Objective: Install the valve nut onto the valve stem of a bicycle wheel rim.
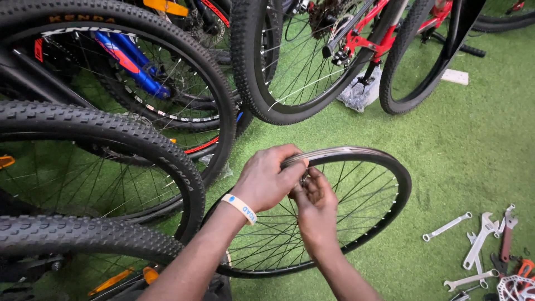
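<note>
- I am watching the left hand (264, 178) closing over the top of the bare wheel rim (384, 167), fingers wrapped around the metal edge, a pale wristband (239, 208) sitting on that wrist
- The right hand (315, 203) is pinching something small just under the rim, right against the left fingers; I think it is a spoke nipple or valve, but the fingers are hiding it
- The rim is standing upright on the green turf (473, 139), in the near middle, leaning close to the tyred wheels (111, 134) on the left
- In my judgement the rim is resting on its lower edge only, so it could be rolling or tipping right if the left grip is loosening
- The thin spokes (356, 206) are crowding the right fingers, so a slip could be nipping skin or bending one
- The small piece could be dropping into the turf and getting lost
- Counting: one bare rim, two hands, one wristband
- I am counting at least six tyred wheels, three stacked at the left and the others far, some cut off by the edge
- Near right, roughly five silver spanners (447, 226), one red-handled tool (506, 242) and part of a brake disc (515, 288) are lying loose, and stepping there could be scattering them
</note>
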